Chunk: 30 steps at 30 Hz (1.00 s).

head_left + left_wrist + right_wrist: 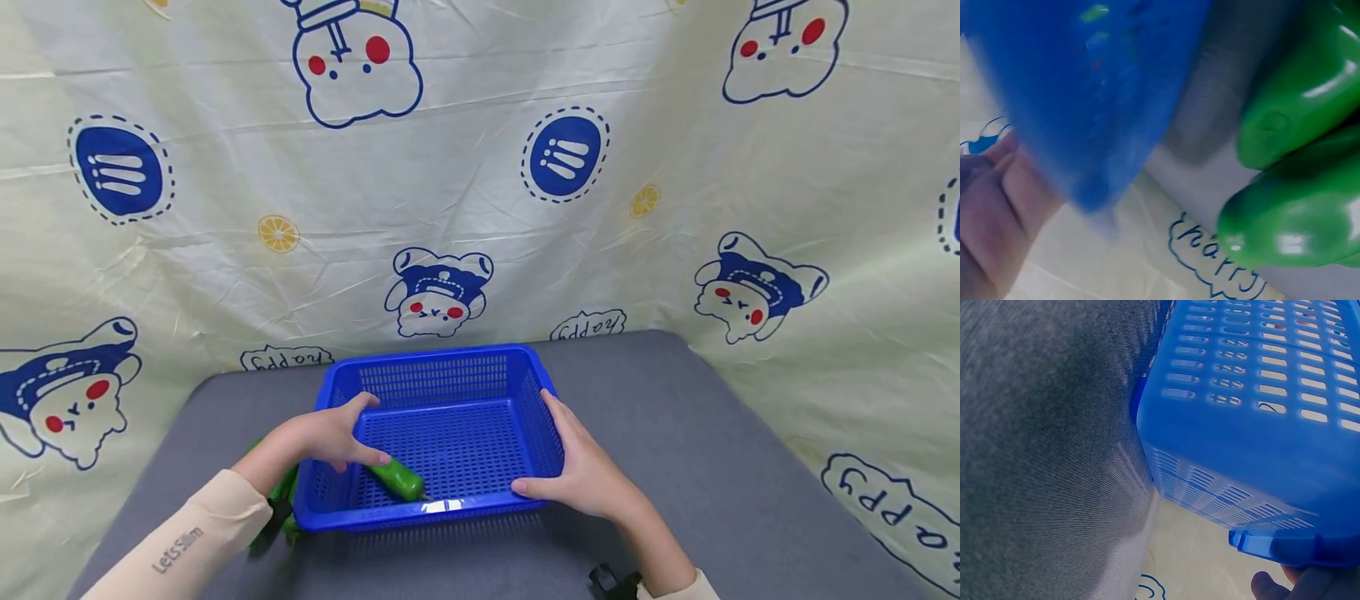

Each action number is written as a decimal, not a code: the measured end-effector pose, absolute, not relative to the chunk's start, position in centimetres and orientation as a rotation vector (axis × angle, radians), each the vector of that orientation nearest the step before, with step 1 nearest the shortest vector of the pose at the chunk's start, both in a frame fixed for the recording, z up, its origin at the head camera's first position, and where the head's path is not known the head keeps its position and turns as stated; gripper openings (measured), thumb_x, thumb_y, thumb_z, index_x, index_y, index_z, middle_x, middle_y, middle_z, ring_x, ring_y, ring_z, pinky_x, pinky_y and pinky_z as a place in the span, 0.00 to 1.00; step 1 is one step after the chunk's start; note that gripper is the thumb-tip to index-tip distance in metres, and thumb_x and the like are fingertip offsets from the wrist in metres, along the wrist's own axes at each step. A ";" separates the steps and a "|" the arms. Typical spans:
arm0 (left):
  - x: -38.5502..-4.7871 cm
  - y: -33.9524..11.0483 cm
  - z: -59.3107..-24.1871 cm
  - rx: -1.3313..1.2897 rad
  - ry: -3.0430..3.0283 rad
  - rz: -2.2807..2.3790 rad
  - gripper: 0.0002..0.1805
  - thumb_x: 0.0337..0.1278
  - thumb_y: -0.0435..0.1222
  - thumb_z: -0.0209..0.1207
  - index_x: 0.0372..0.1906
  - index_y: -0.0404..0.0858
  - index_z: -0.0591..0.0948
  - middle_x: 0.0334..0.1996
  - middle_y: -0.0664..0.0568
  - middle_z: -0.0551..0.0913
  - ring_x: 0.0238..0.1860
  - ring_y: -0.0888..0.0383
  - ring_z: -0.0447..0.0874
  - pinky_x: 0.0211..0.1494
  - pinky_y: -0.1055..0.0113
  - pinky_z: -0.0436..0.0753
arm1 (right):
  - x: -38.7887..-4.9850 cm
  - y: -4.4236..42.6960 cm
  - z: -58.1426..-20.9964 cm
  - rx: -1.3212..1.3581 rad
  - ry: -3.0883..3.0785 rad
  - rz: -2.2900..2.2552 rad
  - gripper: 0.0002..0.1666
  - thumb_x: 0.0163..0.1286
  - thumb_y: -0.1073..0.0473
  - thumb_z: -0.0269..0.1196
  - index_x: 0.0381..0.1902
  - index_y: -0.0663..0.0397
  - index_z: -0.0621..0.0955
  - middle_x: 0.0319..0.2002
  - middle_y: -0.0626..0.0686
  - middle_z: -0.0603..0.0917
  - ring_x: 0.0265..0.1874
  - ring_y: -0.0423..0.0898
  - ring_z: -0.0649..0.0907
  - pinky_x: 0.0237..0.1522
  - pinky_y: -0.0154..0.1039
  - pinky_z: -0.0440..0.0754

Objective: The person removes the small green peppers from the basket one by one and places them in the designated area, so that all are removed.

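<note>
A blue plastic basket (427,357) with slotted walls stands on the grey table. Inside, near its front left, lies one long green pepper (402,481). My left hand (330,437) reaches over the basket's left side with thumb and fingers spread, the thumb tip close to the pepper's upper end. At the front right corner, my right hand (588,471) holds the rim, thumb over the front edge and fingers along the right side. More green peppers (1307,81) lie outside the basket on the left, partly hidden by my left forearm in the head view.
The grey tabletop (637,400) extends around the basket. A pale cloth (480,167) printed with cartoon figures hangs behind the table and down its sides. The basket blurs in the left wrist view.
</note>
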State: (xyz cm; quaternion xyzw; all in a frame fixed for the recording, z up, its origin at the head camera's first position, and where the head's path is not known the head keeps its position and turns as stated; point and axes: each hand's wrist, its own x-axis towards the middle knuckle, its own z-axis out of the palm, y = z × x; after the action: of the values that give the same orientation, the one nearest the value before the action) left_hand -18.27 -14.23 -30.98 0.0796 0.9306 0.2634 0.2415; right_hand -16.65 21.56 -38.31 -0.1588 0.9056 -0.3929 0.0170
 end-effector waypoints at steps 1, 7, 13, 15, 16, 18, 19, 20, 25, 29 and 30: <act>-18.4 -14.1 -31.2 0.209 2.530 0.715 0.53 0.52 0.50 0.71 0.76 0.41 0.52 0.67 0.29 0.66 0.36 0.51 0.87 0.50 0.51 0.82 | -16.6 21.6 -38.3 -0.497 2.815 -1.221 0.75 0.47 0.30 0.74 0.81 0.41 0.43 0.80 0.56 0.47 0.77 0.64 0.53 0.65 0.74 0.61; -19.2 -13.4 -32.3 0.160 2.489 0.726 0.53 0.52 0.49 0.72 0.75 0.42 0.52 0.67 0.29 0.67 0.37 0.51 0.88 0.50 0.55 0.83 | -16.6 21.7 -38.2 -0.510 2.819 -1.233 0.75 0.47 0.31 0.75 0.81 0.42 0.43 0.80 0.56 0.47 0.77 0.64 0.53 0.66 0.74 0.61; -19.5 -12.7 -33.8 0.146 2.443 0.770 0.50 0.52 0.47 0.72 0.74 0.41 0.54 0.64 0.31 0.68 0.36 0.50 0.88 0.48 0.56 0.84 | -16.6 21.7 -38.2 -0.508 2.813 -1.223 0.75 0.48 0.31 0.74 0.81 0.42 0.43 0.80 0.57 0.47 0.77 0.64 0.53 0.65 0.75 0.61; -19.5 -12.6 -34.2 0.138 2.446 0.758 0.50 0.52 0.48 0.72 0.73 0.40 0.55 0.65 0.32 0.68 0.36 0.51 0.87 0.48 0.56 0.84 | -16.6 21.6 -38.2 -0.509 2.809 -1.221 0.75 0.48 0.31 0.74 0.81 0.42 0.43 0.80 0.57 0.47 0.77 0.64 0.53 0.65 0.75 0.61; -19.5 -12.5 -34.4 0.135 2.455 0.745 0.50 0.52 0.49 0.72 0.73 0.40 0.56 0.65 0.32 0.68 0.35 0.51 0.87 0.48 0.55 0.84 | -16.6 21.6 -38.2 -0.510 2.808 -1.223 0.75 0.48 0.31 0.74 0.81 0.42 0.43 0.80 0.56 0.47 0.77 0.64 0.53 0.65 0.75 0.61; -19.5 -12.5 -34.7 0.130 2.482 0.727 0.49 0.52 0.50 0.71 0.73 0.40 0.57 0.63 0.33 0.70 0.34 0.52 0.86 0.49 0.55 0.83 | -16.6 21.6 -38.2 -0.509 2.810 -1.228 0.75 0.48 0.31 0.74 0.81 0.41 0.43 0.80 0.56 0.47 0.77 0.64 0.53 0.65 0.75 0.61; -19.6 -12.4 -34.9 0.131 2.500 0.716 0.49 0.52 0.51 0.71 0.72 0.40 0.58 0.61 0.34 0.73 0.34 0.52 0.86 0.49 0.54 0.82 | -16.6 21.6 -38.2 -0.508 2.813 -1.228 0.75 0.48 0.31 0.74 0.81 0.41 0.43 0.80 0.56 0.47 0.77 0.64 0.53 0.65 0.75 0.61; -19.6 -12.4 -35.0 0.130 2.518 0.705 0.48 0.52 0.52 0.71 0.72 0.39 0.58 0.57 0.36 0.76 0.34 0.52 0.86 0.48 0.54 0.82 | -16.7 21.6 -38.2 -0.508 2.815 -1.228 0.75 0.48 0.31 0.74 0.81 0.41 0.43 0.80 0.56 0.47 0.77 0.63 0.53 0.65 0.75 0.61; -19.6 -12.3 -35.8 0.143 2.619 0.648 0.47 0.50 0.56 0.71 0.69 0.39 0.64 0.47 0.43 0.81 0.44 0.49 0.83 0.54 0.49 0.79 | -16.7 21.6 -38.3 -0.512 2.820 -1.217 0.75 0.47 0.30 0.74 0.81 0.41 0.43 0.80 0.56 0.47 0.77 0.63 0.54 0.65 0.74 0.62; -19.4 -12.2 -36.3 0.179 2.673 0.623 0.45 0.48 0.56 0.72 0.66 0.38 0.68 0.48 0.45 0.80 0.49 0.49 0.78 0.55 0.48 0.77 | -16.7 21.6 -38.4 -0.510 2.812 -1.223 0.75 0.47 0.30 0.74 0.81 0.41 0.42 0.80 0.56 0.47 0.77 0.64 0.53 0.65 0.74 0.62; -19.4 -12.1 -36.4 0.186 2.681 0.627 0.44 0.48 0.55 0.72 0.66 0.37 0.69 0.46 0.46 0.80 0.47 0.51 0.78 0.53 0.50 0.78 | -16.7 21.6 -38.4 -0.509 2.812 -1.224 0.75 0.47 0.30 0.74 0.81 0.41 0.42 0.80 0.56 0.47 0.77 0.64 0.53 0.65 0.74 0.62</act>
State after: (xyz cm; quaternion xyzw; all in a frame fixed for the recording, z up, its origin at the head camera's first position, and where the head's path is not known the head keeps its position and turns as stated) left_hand -19.40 -12.14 -36.44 0.0662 0.9538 0.2232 0.1899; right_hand -16.68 21.63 -38.37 -0.1637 0.9043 -0.3938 0.0164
